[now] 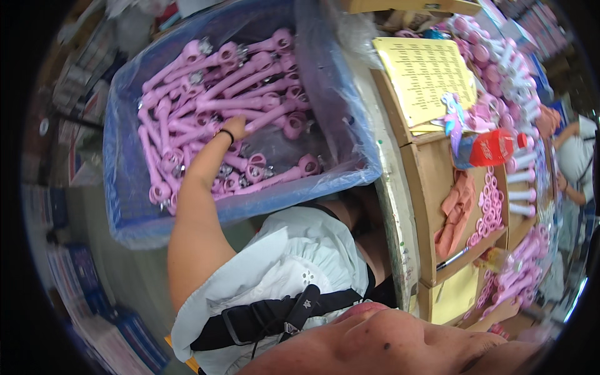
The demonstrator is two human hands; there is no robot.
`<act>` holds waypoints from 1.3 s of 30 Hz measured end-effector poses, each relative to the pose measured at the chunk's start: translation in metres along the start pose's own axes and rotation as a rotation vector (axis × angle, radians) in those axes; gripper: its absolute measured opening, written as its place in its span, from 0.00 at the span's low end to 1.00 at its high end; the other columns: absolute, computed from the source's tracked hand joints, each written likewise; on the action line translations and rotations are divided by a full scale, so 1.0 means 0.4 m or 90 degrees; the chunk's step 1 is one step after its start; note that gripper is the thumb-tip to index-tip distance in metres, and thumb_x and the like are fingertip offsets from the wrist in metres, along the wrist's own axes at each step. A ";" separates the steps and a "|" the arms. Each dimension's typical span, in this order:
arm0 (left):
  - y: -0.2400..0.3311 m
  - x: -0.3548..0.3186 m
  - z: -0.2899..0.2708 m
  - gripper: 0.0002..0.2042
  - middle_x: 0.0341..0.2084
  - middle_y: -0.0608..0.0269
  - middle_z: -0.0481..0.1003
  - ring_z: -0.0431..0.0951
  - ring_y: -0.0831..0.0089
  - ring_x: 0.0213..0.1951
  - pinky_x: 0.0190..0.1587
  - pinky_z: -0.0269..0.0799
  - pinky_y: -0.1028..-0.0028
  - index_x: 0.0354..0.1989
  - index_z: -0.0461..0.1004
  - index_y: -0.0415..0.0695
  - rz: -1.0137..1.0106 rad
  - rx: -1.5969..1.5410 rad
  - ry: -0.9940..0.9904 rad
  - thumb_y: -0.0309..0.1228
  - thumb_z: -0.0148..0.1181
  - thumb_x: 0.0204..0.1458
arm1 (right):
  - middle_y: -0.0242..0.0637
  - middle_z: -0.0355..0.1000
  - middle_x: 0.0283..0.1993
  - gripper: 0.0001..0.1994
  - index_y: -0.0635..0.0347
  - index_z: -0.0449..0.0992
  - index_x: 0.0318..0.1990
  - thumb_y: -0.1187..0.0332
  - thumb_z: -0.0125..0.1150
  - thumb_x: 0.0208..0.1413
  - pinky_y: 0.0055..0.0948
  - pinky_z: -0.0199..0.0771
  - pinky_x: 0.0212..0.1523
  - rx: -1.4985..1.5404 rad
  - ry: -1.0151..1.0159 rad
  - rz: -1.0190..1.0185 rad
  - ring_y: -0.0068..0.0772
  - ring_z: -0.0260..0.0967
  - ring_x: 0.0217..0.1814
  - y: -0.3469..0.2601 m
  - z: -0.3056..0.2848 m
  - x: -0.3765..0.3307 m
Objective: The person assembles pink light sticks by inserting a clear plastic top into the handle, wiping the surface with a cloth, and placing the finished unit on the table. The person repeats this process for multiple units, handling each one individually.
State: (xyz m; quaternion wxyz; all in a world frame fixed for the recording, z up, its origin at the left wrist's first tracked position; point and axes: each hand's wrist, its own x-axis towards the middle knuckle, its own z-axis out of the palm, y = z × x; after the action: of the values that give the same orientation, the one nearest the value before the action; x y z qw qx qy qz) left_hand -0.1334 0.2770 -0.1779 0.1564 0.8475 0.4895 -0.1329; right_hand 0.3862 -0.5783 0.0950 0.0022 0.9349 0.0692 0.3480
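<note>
My left hand (pixel 236 127), with a dark band at its wrist, reaches into a blue plastic basket (pixel 250 205) lined with clear film. Its fingers are closed round the lower end of a pink plastic wand handle (pixel 272 115) with a rounded head. Many similar pink wand handles (pixel 231 84) lie heaped about it, several with silvery clear pieces at their heads. At the lower right, my right hand (pixel 507 307) is beside a pile of pink parts (pixel 519 275) on the table; its fingers are too small and partly hidden to read.
Right of the basket runs a table edge (pixel 400 231) with cardboard trays. On it are a yellow printed sheet (pixel 428 81), a red-labelled bottle (pixel 490 149), an orange cloth (pixel 456 212), pink rings (pixel 490 209) and white-and-pink wands (pixel 520 178). Another person (pixel 575 156) is at the far right.
</note>
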 end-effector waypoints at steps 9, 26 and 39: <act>0.064 -0.007 0.043 0.27 0.32 0.46 0.76 0.78 0.57 0.32 0.30 0.75 0.64 0.41 0.68 0.32 -0.002 -0.207 -0.132 0.40 0.63 0.35 | 0.41 0.71 0.44 0.11 0.62 0.73 0.44 0.76 0.55 0.51 0.31 0.66 0.47 0.514 -0.138 -0.017 0.35 0.69 0.44 -0.464 -0.181 -0.108; 0.480 -0.663 -0.281 0.17 0.28 0.64 0.71 0.73 0.77 0.27 0.30 0.71 0.77 0.43 0.63 0.40 0.331 -0.911 0.010 0.22 0.59 0.45 | 0.28 0.69 0.30 0.05 0.65 0.71 0.37 0.72 0.52 0.58 0.15 0.64 0.32 1.102 -0.225 0.168 0.15 0.66 0.35 -0.781 -0.108 -0.136; 0.880 -0.711 -0.162 0.25 0.31 0.52 0.75 0.78 0.62 0.32 0.37 0.72 0.70 0.52 0.65 0.41 0.640 -0.593 -0.174 0.33 0.63 0.44 | 0.38 0.62 0.46 0.13 0.61 0.66 0.41 0.66 0.62 0.53 0.18 0.64 0.43 0.700 0.112 -0.013 0.25 0.62 0.46 -0.935 -0.281 -0.239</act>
State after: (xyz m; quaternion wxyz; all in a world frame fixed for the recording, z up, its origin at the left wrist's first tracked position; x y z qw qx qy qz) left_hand 0.0397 -0.0877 0.0366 0.6061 0.7917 0.0203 0.0739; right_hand 0.1937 -0.2253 0.0986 -0.4887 0.7650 0.2497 0.3372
